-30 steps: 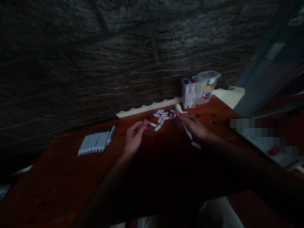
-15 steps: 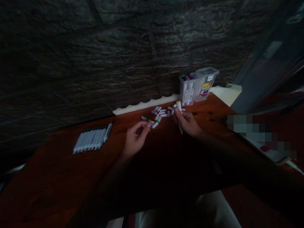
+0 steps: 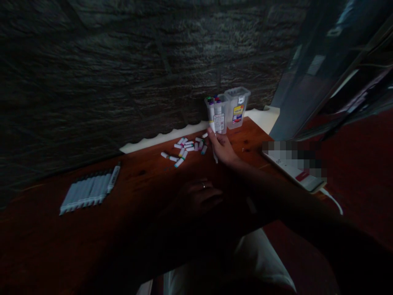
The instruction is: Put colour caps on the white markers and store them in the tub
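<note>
My right hand (image 3: 223, 148) is closed round a white marker (image 3: 213, 128) with a yellow band near its top, held upright above the table in front of the filled plastic case. My left hand (image 3: 204, 196), with a ring on one finger, is in deep shadow nearer my body. Its fingers are loosely stretched to the right, and nothing shows in them. Between the hands and the wall lie several loose marker caps (image 3: 190, 148), white with coloured bands. A row of uncapped white markers (image 3: 87, 188) lies side by side at the left.
Against the wall stand a clear plastic case (image 3: 219, 122) holding several markers and a second clear case (image 3: 237, 107) with a yellow label. A wavy-edged white strip (image 3: 166, 137) runs along the wall. At the right edge of the wooden table (image 3: 144, 176) lies a device (image 3: 294, 172) with a white cable.
My left hand has left the caps and moved back toward my body. My right hand still holds the marker upright. The view has turned to the right.
</note>
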`<state>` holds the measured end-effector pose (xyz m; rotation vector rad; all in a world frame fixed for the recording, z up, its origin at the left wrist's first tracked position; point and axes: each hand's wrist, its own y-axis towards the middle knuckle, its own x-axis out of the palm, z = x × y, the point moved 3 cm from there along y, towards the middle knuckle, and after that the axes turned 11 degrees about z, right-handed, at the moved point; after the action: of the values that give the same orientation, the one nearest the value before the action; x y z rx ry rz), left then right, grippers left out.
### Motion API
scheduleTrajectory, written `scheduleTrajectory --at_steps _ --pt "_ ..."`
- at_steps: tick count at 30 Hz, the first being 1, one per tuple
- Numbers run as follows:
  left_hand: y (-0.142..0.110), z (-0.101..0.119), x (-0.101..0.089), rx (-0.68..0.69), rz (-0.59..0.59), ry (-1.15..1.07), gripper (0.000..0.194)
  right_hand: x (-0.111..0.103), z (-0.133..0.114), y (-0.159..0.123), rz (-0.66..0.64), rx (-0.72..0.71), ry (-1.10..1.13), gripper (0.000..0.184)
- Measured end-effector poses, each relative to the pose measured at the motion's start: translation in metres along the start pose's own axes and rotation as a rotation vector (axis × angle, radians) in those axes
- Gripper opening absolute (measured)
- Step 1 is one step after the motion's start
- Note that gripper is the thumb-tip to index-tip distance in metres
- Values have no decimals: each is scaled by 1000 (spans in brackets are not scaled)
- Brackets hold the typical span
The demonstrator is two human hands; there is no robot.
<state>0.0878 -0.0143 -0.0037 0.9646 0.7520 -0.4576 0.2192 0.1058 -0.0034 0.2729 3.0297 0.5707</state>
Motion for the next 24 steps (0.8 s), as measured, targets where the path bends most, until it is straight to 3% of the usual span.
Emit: scheduleTrajectory --at_steps 3,8,11,14,17,20,24 --pt "7 16 2 101 -63 44 21 -1 5 3 22 13 27 57" --pt "23 48 30 342 -224 133 26 -3 3 5 42 -4 56 55" --pt "30 49 40 368 -225 174 26 -6 1 6 51 21 45 58" --pt "32 43 39 326 -219 188 24 -7 -1 7 54 57 21 60" --pt "23 27 25 233 -210 170 19 -8 -4 7 58 54 9 61" --pt "4 -9 1 4 -145 98 17 -9 -8 6 64 19 28 61" --pt "-27 -67 -35 -472 167 -21 18 -7 -10 2 67 -30 41 59"
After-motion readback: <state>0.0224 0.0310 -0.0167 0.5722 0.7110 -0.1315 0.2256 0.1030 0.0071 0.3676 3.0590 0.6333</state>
